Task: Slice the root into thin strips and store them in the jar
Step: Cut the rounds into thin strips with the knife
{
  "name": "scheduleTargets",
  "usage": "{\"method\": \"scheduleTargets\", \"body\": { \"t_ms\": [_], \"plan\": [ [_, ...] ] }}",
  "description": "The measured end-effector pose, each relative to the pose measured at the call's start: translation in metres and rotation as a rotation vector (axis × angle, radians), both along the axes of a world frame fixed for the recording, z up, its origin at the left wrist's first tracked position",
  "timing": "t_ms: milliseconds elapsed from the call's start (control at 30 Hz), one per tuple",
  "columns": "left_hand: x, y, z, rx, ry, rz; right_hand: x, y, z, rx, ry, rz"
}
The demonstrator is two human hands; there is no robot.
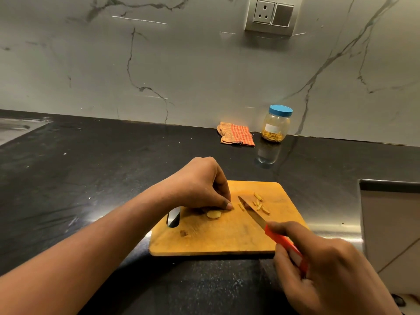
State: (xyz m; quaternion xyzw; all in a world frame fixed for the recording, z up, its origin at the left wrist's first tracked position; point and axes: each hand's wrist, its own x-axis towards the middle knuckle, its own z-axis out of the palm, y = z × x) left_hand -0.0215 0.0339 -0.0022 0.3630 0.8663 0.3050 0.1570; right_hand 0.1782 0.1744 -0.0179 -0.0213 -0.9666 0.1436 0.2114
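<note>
Resting on a black stone counter (91,178), a wooden cutting board (216,237) lies directly in front of the person, its handle slot (173,217) toward the left.

Head view, left side: the left hand (200,185) is curled over the upper-left part of the board, fingers bent down and bunched together, with the fingertips (228,205) pressed to the board surface. A pale slice of root (213,214) lies flat on the board just below those fingertips; whether the hand actually pinches a piece cannot be told, since the fingers hide what is beneath them.

Head view, right side: the right hand (327,264) is closed around the red handle of a knife (256,217). The blade runs up and to the left across the board, with its tip close to the left fingertips. Several thin cut strips (261,204) lie scattered on the board on both sides of the blade, mostly to its right. A small brown scrap (183,233) sits near the board's lower-left area.

Head view, background: a clear jar (276,125) with a blue lid stands upright against the marble wall (181,64), well apart from the board, holding yellow strips at its bottom. A folded orange checked cloth (236,134) lies just left of the jar. A wall socket (272,15) is mounted above.
</note>
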Motion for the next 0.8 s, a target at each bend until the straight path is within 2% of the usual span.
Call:
{"method": "scheduleTargets", "body": {
  "t_ms": [200, 800],
  "plan": [
    [-0.0015, -0.0042, 0.0022, 0.042, -0.021, 0.011, -0.0033, -0.0057, 0.0032, -0.038, -0.044, 0.099],
    [-0.0006, 0.0001, 0.0, 0.003, 0.06, -0.141, -0.0083, -0.0055, -0.0005, -0.05, -0.071, 0.102]
  ]
}}
